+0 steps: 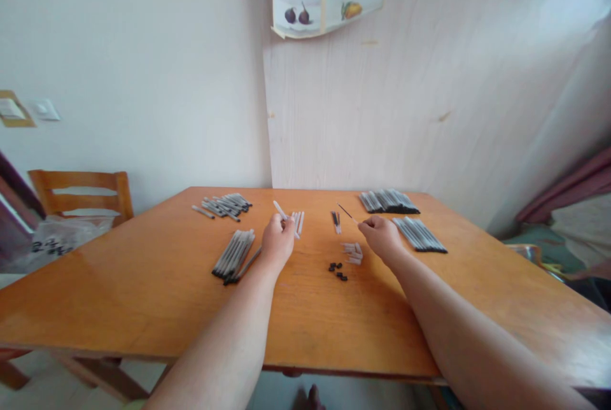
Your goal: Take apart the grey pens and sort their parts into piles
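Observation:
My left hand is closed around a whitish pen barrel, which points up and to the left. Several more white pen barrels lie just beyond its fingertips. Between finger and thumb, my right hand pinches a thin pen refill with a dark upper part, tilted up to the left. On the table between the hands are a few dark refills, several clear pen caps and several small black plugs.
Capped pens lie in a near left bundle and a loose far left pile. Neat rows of pens lie at the back right and nearer right. A wooden chair stands left of the wooden table; a wall rises behind.

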Tool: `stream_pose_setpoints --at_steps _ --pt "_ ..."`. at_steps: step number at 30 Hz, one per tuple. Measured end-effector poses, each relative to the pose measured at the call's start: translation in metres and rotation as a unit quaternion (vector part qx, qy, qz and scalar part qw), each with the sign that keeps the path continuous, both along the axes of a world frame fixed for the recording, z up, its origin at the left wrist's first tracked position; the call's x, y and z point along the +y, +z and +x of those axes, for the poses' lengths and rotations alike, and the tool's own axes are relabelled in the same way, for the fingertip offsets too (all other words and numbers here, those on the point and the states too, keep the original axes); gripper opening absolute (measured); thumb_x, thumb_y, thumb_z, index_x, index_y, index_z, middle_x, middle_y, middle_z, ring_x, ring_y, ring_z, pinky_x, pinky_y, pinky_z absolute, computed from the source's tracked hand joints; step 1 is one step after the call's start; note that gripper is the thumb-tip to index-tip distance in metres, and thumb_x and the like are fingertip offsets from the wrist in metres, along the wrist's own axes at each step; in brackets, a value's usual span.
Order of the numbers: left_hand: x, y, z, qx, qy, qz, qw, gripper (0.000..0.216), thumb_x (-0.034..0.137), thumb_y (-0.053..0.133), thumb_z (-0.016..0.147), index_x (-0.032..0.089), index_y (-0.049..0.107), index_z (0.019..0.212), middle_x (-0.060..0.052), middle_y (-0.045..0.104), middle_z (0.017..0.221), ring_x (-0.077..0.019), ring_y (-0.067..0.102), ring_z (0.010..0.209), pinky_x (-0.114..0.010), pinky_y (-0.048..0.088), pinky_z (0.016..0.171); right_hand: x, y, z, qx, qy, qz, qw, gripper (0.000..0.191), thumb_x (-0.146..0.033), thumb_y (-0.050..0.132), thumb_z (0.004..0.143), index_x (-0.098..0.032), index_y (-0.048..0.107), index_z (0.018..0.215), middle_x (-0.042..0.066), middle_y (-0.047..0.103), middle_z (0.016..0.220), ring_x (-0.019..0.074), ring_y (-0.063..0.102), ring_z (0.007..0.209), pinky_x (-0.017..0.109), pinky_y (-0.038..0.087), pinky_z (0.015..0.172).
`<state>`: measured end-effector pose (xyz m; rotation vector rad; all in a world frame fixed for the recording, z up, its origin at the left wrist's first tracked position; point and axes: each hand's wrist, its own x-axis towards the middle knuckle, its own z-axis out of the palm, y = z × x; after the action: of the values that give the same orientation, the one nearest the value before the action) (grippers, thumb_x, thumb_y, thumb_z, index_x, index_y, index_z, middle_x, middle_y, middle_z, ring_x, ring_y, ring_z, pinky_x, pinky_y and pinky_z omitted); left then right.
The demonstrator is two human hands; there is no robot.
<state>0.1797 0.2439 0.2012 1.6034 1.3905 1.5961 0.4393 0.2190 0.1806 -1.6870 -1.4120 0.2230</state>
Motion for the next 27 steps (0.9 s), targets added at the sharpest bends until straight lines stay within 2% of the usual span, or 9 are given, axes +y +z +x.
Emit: stream_pose_setpoints --at_steps 4,11,18,27 --pt "0.000 -0.001 -0.002 0.126 0.022 0.025 0.991 0.016 0.037 0.059 0.081 0.022 0.054 0.075 -0.001 0.059 0.060 -0.0169 0.056 0.062 -0.024 0.032 0.060 0.000 0.005 -0.006 -0.069 -0.046 -0.061 0.995 0.025 -0.039 0.050 0.078 -0.019 0.064 0.071 0.007 0.064 0.069 0.0164 0.055 0.061 0.024 0.029 0.050" --pt "0.001 -0.002 -0.002 0.297 0.066 -0.023 0.952 0.025 0.043 0.043 0.089 0.020 0.055 0.092 -0.006 0.066 0.079 -0.0173 0.059 0.069 -0.025 0.034 0.061 0.007 0.017 -0.023 -0.140 -0.081 -0.159 0.974 0.030 -0.040 0.047 0.080 -0.019 0.068 0.082 0.010 0.068 0.084 0.0214 0.063 0.076 0.026 0.038 0.057" --pt "0.000 -0.002 -0.001 0.338 0.088 -0.033 0.936 0.028 0.044 0.041 0.089 0.020 0.054 0.094 -0.007 0.068 0.084 -0.0178 0.061 0.071 -0.026 0.033 0.058 0.018 0.019 -0.034 -0.167 -0.089 -0.163 0.968 0.030 -0.036 0.045 0.081 -0.020 0.069 0.090 0.011 0.069 0.094 0.0246 0.064 0.088 0.030 0.045 0.067" --pt "-0.001 0.000 0.000 0.349 0.099 -0.055 0.930 0.029 0.046 0.042 0.089 0.021 0.054 0.096 -0.008 0.068 0.088 -0.0199 0.062 0.075 -0.027 0.032 0.057 0.027 0.021 -0.043 -0.166 -0.084 -0.184 0.965 0.027 -0.036 0.048 0.081 -0.021 0.068 0.090 0.011 0.069 0.095 0.0245 0.064 0.091 0.031 0.047 0.071"
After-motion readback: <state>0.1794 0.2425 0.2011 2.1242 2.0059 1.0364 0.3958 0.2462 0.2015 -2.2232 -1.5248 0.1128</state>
